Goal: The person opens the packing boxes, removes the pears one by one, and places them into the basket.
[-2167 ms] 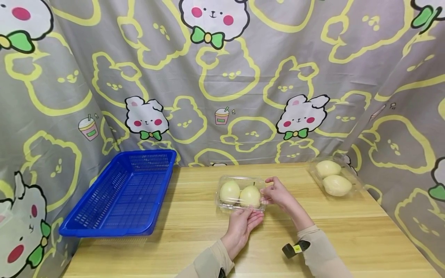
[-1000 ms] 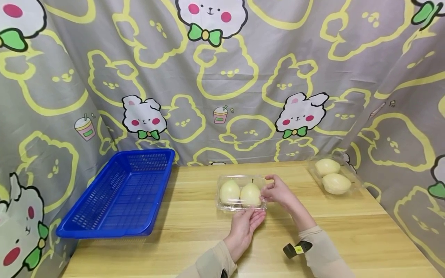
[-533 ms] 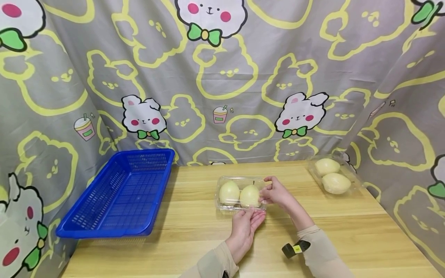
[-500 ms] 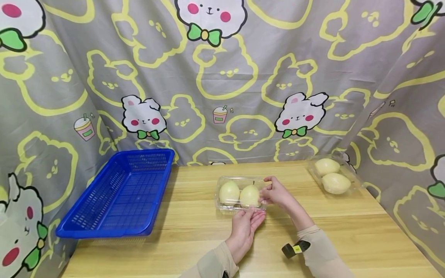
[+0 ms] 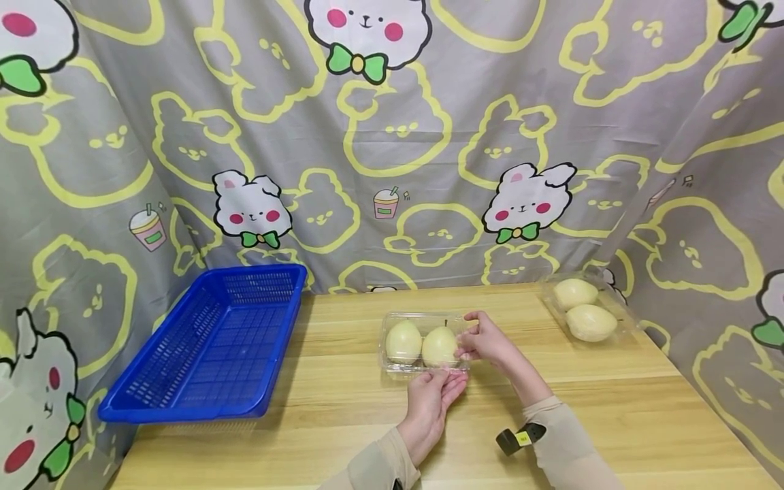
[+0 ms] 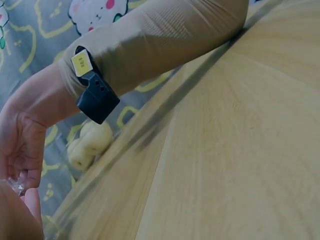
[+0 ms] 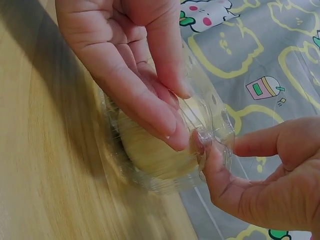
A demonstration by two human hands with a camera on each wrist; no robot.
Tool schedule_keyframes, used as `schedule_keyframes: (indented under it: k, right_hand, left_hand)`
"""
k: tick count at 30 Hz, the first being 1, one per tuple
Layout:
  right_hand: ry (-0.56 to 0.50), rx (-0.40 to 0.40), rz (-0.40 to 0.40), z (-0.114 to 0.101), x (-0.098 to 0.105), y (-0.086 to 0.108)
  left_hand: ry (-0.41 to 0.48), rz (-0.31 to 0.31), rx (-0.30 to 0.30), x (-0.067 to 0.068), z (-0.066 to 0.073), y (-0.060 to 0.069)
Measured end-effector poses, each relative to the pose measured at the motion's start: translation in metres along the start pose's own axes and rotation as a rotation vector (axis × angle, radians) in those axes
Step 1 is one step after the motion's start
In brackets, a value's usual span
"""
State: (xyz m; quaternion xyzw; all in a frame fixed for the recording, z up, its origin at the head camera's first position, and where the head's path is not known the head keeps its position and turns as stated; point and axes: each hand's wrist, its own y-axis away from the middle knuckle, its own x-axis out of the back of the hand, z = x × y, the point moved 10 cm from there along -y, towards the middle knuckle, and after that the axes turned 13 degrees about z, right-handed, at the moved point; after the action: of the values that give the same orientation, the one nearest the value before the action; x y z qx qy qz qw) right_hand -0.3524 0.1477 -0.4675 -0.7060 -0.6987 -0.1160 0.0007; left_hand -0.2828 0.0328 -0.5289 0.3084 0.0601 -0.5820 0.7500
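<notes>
A clear plastic container (image 5: 392, 371) with two pale yellow pears (image 5: 403, 342) inside sits at the table's middle. My left hand (image 5: 427, 406) pinches its near edge; in the right wrist view the left hand (image 7: 130, 65) has its thumb on the lid edge and its fingers close below. At the right end my right hand (image 5: 488, 342) grips the rim; in the right wrist view the right hand (image 7: 265, 180) has thumb and finger at the corner. The left wrist view shows the right hand (image 6: 25, 142) above part of the left hand (image 6: 20, 217). Whether the lid is latched cannot be told.
A blue perforated basket (image 5: 269, 367) stands at the left of the wooden table (image 5: 343, 435). At the back right lies another clear container holding two pears (image 5: 591, 323). A patterned curtain (image 5: 429, 156) hangs behind and at both sides.
The head view has shifted slightly. Both hands stay at the container's near edge and right end, with only slight shifts of the hands and the container.
</notes>
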Motion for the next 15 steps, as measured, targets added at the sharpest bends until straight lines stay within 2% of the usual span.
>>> schedule_keyframes:
  k: [5,12,15]
  right_hand:
    - [0.010,-0.009,0.014,0.0019,0.0017,-0.0002]
    - [0.013,-0.018,0.025,0.0014,0.0034,0.0016]
    - [-0.007,-0.030,0.021,-0.0002,-0.0015,0.0045]
  left_hand:
    - [0.006,0.008,0.005,-0.0011,-0.0013,0.0004]
    - [0.015,0.033,-0.023,-0.0041,-0.0001,0.0030]
    - [0.010,0.039,-0.018,-0.0075,-0.0023,0.0060]
